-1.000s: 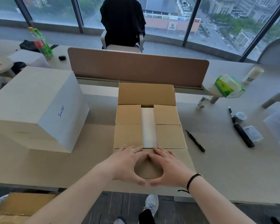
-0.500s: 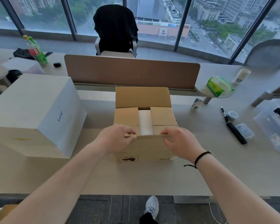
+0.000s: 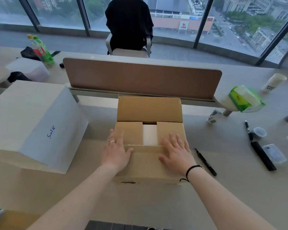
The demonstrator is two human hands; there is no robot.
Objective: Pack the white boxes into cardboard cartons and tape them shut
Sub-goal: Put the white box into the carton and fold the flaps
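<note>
A brown cardboard carton (image 3: 146, 165) stands on the desk in front of me. Its two side flaps are folded in, and a strip of a white box (image 3: 150, 134) shows through the gap between them. The near flap lies folded down over the top; the far flap still stands upright. My left hand (image 3: 115, 151) presses flat on the near flap's left part, fingers straight. Flat on the right part rests my right hand (image 3: 175, 152), also with straight fingers. A large white box (image 3: 32, 123) marked in blue pen stands to the left.
A black marker (image 3: 205, 161) lies just right of the carton. Farther right are a long black tool (image 3: 261, 153), a small round container (image 3: 259, 132) and a tissue pack (image 3: 245, 99). A brown desk divider (image 3: 141, 78) runs behind the carton. Bottles (image 3: 42, 50) stand at far left.
Both hands lifted the near flap from the carton's front, folded it over the top and now lie flat on it. The view has tilted slightly.
</note>
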